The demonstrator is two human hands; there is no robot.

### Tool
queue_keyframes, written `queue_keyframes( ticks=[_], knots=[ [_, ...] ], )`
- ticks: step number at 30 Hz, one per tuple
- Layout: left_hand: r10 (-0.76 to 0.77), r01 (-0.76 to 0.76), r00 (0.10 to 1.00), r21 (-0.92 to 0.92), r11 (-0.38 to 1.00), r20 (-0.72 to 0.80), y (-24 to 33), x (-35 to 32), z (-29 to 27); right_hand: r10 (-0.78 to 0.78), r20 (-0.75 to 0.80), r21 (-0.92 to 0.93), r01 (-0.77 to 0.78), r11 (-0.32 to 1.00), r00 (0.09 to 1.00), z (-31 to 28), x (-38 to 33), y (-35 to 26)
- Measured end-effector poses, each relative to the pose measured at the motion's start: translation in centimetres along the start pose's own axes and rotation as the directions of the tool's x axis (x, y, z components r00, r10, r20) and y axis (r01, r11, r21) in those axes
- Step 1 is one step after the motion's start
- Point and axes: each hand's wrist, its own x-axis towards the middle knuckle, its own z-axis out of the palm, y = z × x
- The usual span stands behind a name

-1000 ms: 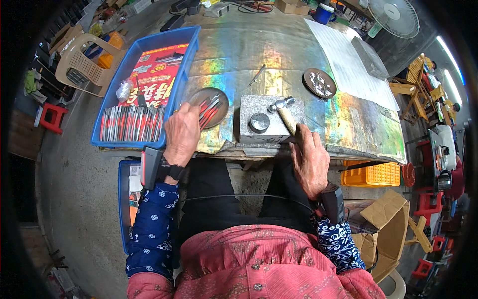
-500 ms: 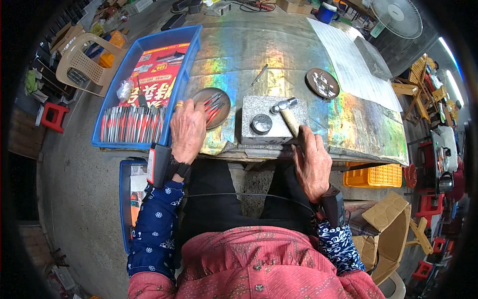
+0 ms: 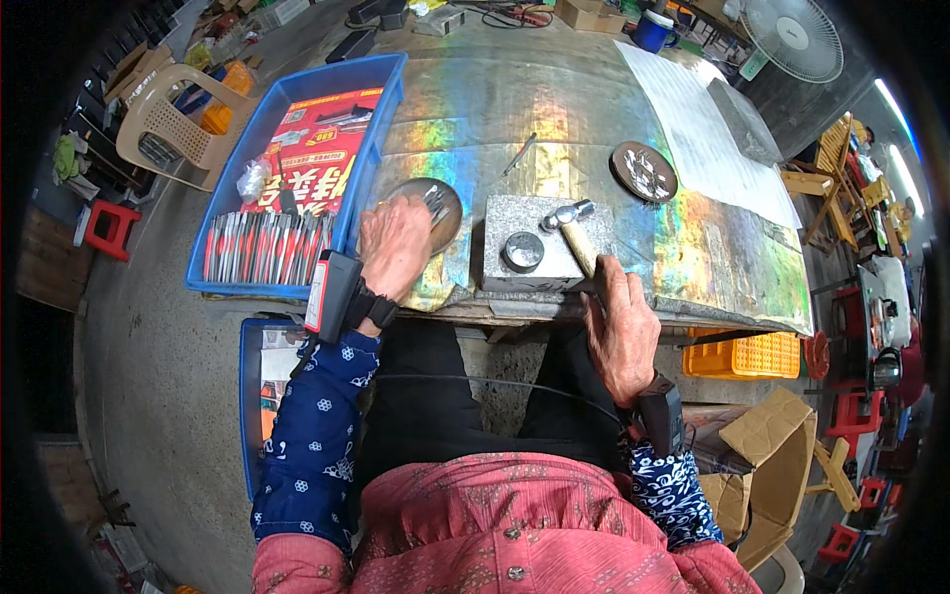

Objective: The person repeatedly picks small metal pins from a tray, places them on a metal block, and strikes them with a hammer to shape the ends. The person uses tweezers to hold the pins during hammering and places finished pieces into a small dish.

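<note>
A hammer (image 3: 577,236) with a metal head and pale wooden handle lies across the right part of a grey stone block (image 3: 547,255), which sits at the near edge of the tabletop (image 3: 554,109), roughly mid-width. The right hand (image 3: 618,327) is closed around the lower end of the handle, just off the near edge. A short metal ring die (image 3: 522,251) stands on the block, left of the hammer head and apart from it.

Left of the block, a round shallow dish (image 3: 435,208) holding small metal pieces rests near the same edge. The left hand (image 3: 396,247) lies over the near side of the dish, fingers curled down into it; whether they pinch a piece cannot be told.

Further left, a blue plastic tray (image 3: 381,109) runs along the left edge of the tabletop, holding a row of red-and-silver items (image 3: 262,247) at its near end and a red printed packet (image 3: 317,148) behind them.

Beyond the block, a thin metal rod (image 3: 519,154) lies on the iridescent sheet. A dark round plate (image 3: 643,171) with small parts sits to the right of it, and a white sheet (image 3: 693,129) covers the far right corner area.
</note>
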Motion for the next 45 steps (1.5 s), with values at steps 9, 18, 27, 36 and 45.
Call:
queue_keyframes(
  ticks=[9, 18, 27, 36, 45],
  knots=[
    [-0.064, 0.065, 0.997, 0.021, 0.998, -0.040, -0.4, 1.2, 2.3, 0.005, -0.004, 0.004, -0.005, 1.000, 1.000, 0.0, 0.1, -0.1],
    [-0.165, 0.151, 0.982, -0.150, 0.977, -0.088, -0.5, 1.0, 2.6, 0.009, 0.002, 0.012, -0.009, 1.000, 1.000, 0.1, 0.1, 0.0],
    [-0.243, -0.102, 0.881, -0.664, 0.741, -0.406, 0.6, 2.2, 1.9, -0.079, -0.048, -0.028, 0.078, 0.997, 0.996, 0.4, 0.2, 0.4],
    [-0.484, -0.047, 0.815, -0.870, 0.491, -0.317, 0.8, 1.6, 3.8, -0.044, -0.014, -0.037, 0.044, 0.998, 0.999, 0.5, 0.2, 0.4],
    [-0.552, 0.076, 0.792, -0.856, 0.511, -0.259, 1.8, 1.4, 1.2, -0.068, -0.039, -0.025, 0.067, 0.997, 0.997, 0.4, 0.1, 0.4]
  ],
)
